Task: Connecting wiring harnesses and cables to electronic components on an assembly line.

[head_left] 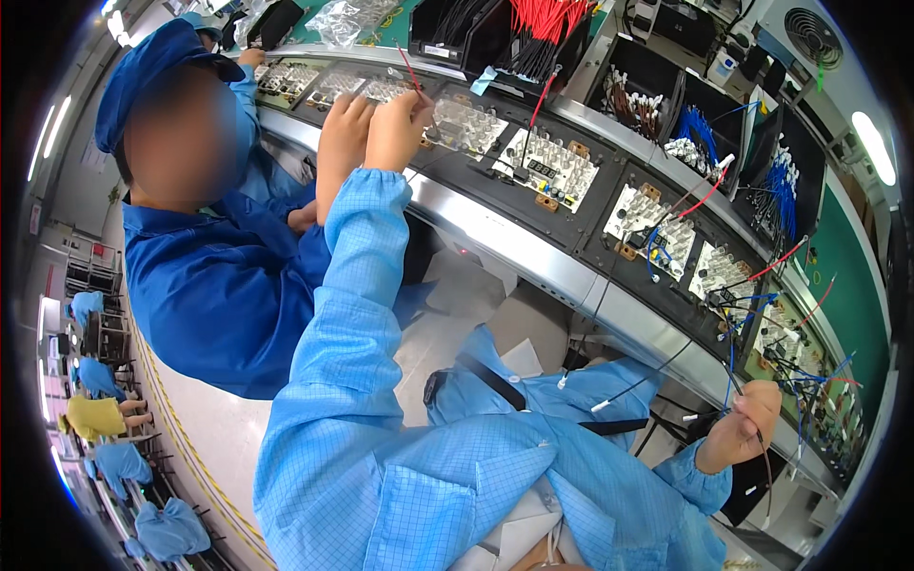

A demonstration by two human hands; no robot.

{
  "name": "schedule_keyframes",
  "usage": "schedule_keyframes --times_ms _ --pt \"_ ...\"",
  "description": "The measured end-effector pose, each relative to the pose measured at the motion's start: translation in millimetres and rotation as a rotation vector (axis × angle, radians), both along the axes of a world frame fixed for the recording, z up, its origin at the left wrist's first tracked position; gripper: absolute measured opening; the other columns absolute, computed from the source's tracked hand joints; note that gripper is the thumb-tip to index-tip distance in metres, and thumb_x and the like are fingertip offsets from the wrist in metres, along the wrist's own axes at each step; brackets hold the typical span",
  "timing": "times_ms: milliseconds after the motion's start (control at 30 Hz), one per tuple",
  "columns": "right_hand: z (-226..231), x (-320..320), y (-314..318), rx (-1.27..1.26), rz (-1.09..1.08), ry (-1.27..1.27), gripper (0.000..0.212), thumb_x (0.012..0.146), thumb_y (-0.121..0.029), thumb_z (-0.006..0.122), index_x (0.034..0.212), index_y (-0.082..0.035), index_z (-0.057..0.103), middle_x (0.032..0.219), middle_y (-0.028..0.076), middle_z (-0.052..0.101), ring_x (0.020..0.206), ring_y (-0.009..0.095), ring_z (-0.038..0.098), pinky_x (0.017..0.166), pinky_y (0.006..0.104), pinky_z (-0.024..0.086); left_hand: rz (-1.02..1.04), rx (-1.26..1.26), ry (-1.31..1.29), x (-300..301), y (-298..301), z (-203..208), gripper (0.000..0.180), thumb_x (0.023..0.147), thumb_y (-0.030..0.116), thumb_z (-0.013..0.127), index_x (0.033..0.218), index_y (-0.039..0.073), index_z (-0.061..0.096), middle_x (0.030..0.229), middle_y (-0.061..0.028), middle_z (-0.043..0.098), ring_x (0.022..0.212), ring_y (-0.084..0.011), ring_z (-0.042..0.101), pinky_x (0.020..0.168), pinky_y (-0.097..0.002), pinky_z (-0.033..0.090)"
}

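Note:
My left hand [395,128] reaches far forward over the line of circuit boards, fingers pinched on a thin red wire [409,65]. Beneath its fingertips lies a pale circuit board [466,126] with clear parts. A co-worker's bare hand [345,128] is right beside it, on the left. At the lower right, my right hand [745,425] is closed around a dark brown wire [766,476], which hangs below the fist. Near it, black wires with white ends [633,385] dangle over the front rail.
A co-worker in dark blue [219,285] sits close on my left. Circuit boards [547,171] in black trays line the metal-edged conveyor [514,238]. Behind stand black bins with red wires [547,24], brown wires [633,95] and blue wires [781,190]. Loose wires stick up from boards at right.

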State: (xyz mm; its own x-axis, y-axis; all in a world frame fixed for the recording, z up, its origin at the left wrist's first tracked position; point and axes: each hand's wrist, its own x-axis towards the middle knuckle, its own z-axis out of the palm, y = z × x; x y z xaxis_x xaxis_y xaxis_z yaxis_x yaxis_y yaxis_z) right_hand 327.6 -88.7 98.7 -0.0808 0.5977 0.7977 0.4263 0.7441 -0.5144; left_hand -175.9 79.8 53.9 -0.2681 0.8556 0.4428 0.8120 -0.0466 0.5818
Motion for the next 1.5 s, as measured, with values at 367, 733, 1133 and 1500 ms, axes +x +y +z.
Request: schedule_keyframes --times_ms 367,733,1133,1500 --pt "2 3 1 0.0 -0.007 -0.007 0.04 0.096 -0.039 0.047 0.082 -0.003 0.055 0.071 0.006 0.046 0.068 0.021 0.043 0.061 0.0321 0.033 -0.046 0.11 0.103 0 -8 12 0.004 0.079 -0.001 0.064 0.083 -0.003 0.064 0.078 -0.0125 0.062 0.069 -0.0241 0.066 0.062 -0.0299 0.052" --pt "2 8 0 -0.063 0.032 -0.07 0.041 0.095 -0.04 0.05 0.079 -0.002 0.057 0.071 0.006 0.048 0.067 0.02 0.045 0.059 0.0308 0.033 -0.144 0.112 0.41 4 -17 28 0.007 0.077 -0.003 0.063 0.084 -0.004 0.064 0.082 -0.013 0.058 0.074 -0.0265 0.061 0.064 -0.0353 0.051" --pt "15 63 -12 -0.054 -0.059 -0.037 0.037 0.095 -0.035 0.048 0.079 -0.003 0.053 0.074 0.011 0.05 0.069 0.022 0.047 0.061 0.0305 0.037 -0.122 0.189 0.473 1 -4 9 0.002 0.074 -0.001 0.063 0.075 -0.001 0.064 0.072 -0.0102 0.064 0.073 -0.0262 0.061 0.066 -0.0353 0.05" --pt "167 45 49 0.11 -0.413 -0.297 0.015 0.093 -0.011 0.052 0.096 0.002 0.06 0.092 0.013 0.059 0.082 0.017 0.054 0.076 0.0289 0.044 -0.046 0.16 0.149 12 -17 12 0.005 0.074 -0.003 0.064 0.079 -0.004 0.064 0.079 -0.0129 0.063 0.076 -0.0273 0.061 0.066 -0.0323 0.051"
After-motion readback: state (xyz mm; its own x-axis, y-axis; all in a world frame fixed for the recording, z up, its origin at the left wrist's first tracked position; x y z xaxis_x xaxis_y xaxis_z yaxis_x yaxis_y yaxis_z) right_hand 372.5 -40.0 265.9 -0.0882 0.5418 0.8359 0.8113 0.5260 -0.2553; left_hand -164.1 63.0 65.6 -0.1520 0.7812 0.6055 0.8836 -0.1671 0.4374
